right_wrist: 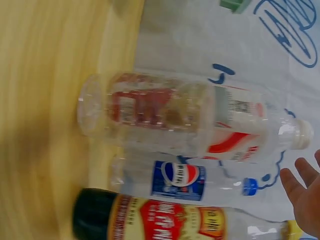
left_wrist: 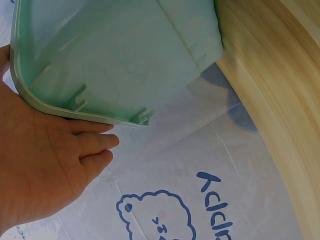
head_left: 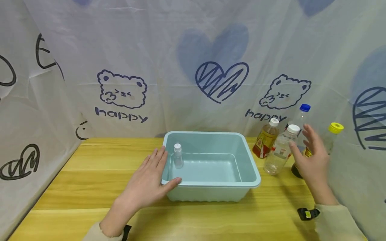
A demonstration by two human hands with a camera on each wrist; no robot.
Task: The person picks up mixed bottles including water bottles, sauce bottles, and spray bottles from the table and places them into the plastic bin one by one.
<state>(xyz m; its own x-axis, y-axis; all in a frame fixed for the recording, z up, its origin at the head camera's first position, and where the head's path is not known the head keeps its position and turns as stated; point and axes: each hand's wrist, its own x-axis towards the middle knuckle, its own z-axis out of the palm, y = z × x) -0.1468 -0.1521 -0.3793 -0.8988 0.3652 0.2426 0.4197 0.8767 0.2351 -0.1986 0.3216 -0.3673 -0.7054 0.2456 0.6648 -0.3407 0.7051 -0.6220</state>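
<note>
A light teal plastic basin (head_left: 250, 167) stands on the wooden table. Inside it, at the left, a small clear bottle (head_left: 178, 156) with a white cap stands upright. My left hand (head_left: 149, 182) lies flat against the basin's front left corner (left_wrist: 30, 95), fingers straight. My right hand (head_left: 312, 155) hovers open, fingers spread, just right of a clear white-capped bottle (head_left: 280, 150) (right_wrist: 190, 117), not touching it. Close by stand a blue-capped Pepsi bottle (head_left: 301, 115) (right_wrist: 185, 181), a yellow-capped bottle with a dark base (head_left: 331, 134) (right_wrist: 165, 220), and an amber-labelled bottle (head_left: 265, 139).
A printed white cloth (head_left: 193, 67) with bears and hearts walls in the table at the back and both sides. The wooden tabletop (head_left: 90, 174) stretches to the left of the basin. A small black and yellow object (head_left: 307, 213) sits near my right sleeve.
</note>
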